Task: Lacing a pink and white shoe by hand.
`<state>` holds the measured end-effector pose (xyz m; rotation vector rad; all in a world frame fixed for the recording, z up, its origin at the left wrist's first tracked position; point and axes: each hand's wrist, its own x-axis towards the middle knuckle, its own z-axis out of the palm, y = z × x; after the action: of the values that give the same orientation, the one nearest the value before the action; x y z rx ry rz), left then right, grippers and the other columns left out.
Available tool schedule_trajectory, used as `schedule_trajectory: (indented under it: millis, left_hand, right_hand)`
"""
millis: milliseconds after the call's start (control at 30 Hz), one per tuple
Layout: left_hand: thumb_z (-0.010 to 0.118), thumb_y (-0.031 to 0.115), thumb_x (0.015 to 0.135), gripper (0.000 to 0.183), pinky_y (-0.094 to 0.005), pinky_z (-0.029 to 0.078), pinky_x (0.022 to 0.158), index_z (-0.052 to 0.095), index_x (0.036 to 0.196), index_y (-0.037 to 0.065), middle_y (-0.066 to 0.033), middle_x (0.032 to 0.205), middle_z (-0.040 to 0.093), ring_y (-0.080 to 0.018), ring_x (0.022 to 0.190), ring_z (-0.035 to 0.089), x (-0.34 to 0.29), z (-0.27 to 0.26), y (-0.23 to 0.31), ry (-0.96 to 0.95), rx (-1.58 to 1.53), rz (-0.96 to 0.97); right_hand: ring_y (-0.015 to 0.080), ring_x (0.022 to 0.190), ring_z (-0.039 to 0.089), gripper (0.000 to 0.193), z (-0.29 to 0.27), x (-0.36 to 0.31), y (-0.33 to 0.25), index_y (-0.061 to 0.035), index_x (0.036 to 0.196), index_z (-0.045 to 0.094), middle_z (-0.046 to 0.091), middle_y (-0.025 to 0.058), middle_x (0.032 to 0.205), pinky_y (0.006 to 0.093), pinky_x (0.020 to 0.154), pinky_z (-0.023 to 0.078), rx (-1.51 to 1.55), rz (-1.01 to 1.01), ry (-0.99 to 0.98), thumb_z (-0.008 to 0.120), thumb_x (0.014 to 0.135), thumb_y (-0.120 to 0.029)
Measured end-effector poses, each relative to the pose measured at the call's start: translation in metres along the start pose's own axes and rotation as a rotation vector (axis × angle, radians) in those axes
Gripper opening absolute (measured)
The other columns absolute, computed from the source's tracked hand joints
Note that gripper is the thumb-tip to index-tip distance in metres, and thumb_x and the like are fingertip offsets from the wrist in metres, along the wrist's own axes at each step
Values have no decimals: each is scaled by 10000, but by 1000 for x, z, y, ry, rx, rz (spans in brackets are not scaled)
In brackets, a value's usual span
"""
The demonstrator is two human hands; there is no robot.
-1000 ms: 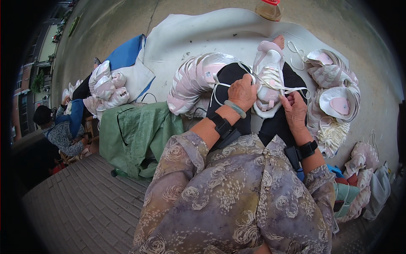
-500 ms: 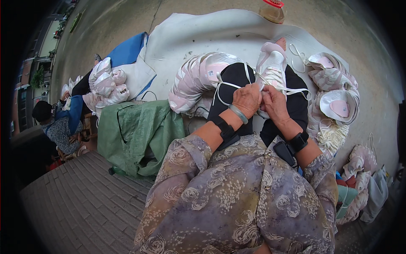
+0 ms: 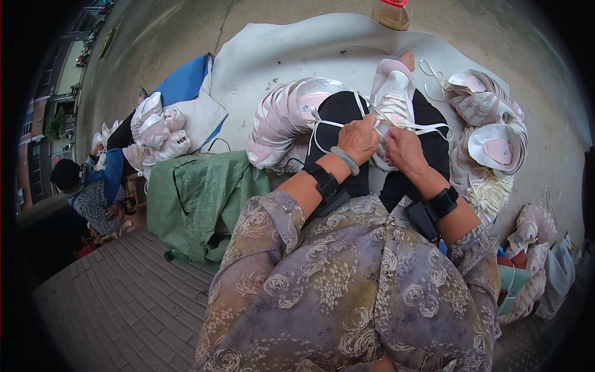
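Observation:
A white-and-pink shoe upper (image 3: 392, 84) lies lengthwise across my lap, its toe end toward me and partly behind my hands. White shoelace (image 3: 427, 129) crosses its front, with loose lengths trailing off both sides. My left hand (image 3: 358, 140) is closed at the upper's left edge, fingertips pinching the lace. On the opposite side, my right hand (image 3: 404, 150) is closed on the lace too, its knuckles over the lower front. A small gap separates the two hands.
Nested shoe uppers (image 3: 279, 118) curve at my left knee; another stack (image 3: 496, 152) stands at right. A green sack (image 3: 204, 198) sits left. A pale sheet (image 3: 248, 56) covers the ground under a red-lidded container (image 3: 392, 15). Another person (image 3: 93, 192) sits far left.
My hands have parted slightly from where they met over the shoe upper. The left fingers have risen along the lace. The view has shifted a little.

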<state>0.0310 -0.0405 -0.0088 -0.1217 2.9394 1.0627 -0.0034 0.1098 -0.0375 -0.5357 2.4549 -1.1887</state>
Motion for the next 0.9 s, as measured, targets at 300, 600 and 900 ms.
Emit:
schedule_trajectory:
  millis: [300, 600, 900]
  left_hand:
    - [484, 135, 712, 197, -481, 451, 627, 499, 870, 18, -219, 670, 576, -385, 674, 576, 1, -5, 10, -62, 58, 7]
    - [545, 111, 697, 98, -432, 466, 601, 549, 774, 51, -170, 782, 541, -353, 672, 580, -4, 3, 47, 6, 124, 174]
    - [592, 119, 629, 142, -405, 471, 727, 640, 737, 39, -184, 788, 612, -339, 786, 600, 22, 72, 39, 26, -87, -239]
  right_hand:
    - [73, 412, 456, 95, -119, -102, 59, -28, 728, 542, 505, 15, 534, 210, 380, 355, 387, 462, 3, 498, 801, -70]
    - [274, 766, 522, 255, -82, -41, -20, -49, 920, 555, 548, 86, 803, 365, 697, 396, -353, -428, 395, 644, 690, -110]
    - [252, 684, 547, 327, -53, -34, 28, -6, 1054, 512, 560, 131, 851, 321, 615, 445, -262, -261, 141, 623, 767, -119]
